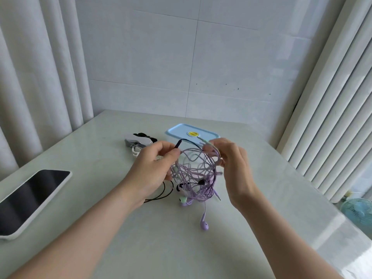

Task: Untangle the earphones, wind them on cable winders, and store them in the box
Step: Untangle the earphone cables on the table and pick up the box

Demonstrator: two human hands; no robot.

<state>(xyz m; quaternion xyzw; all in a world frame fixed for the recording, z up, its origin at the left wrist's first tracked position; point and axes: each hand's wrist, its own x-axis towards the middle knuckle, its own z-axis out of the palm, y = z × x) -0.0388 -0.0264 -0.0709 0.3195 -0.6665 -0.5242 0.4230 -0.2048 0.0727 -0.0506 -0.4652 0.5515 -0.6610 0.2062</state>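
At the left edge of the frame a dark-screened phone (34, 198) lies on the table (181, 254), with its near corner cut off. Left of centre, the cable winders (138, 142) are half hidden behind your left hand (155, 168), which pinches a black plug lead. The tangled earphones (193, 174) hang between your hands at centre, too knotted to trace. One purple earbud (205, 224) dangles lowest. The box (193, 133), with its lid on, is partly hidden behind the tangle. Your right hand (235, 166) pinches green and purple strands. The widest stretch of tabletop lies between your forearms. The table's right edge is near, and a fan (360, 214) is cut off beyond it.
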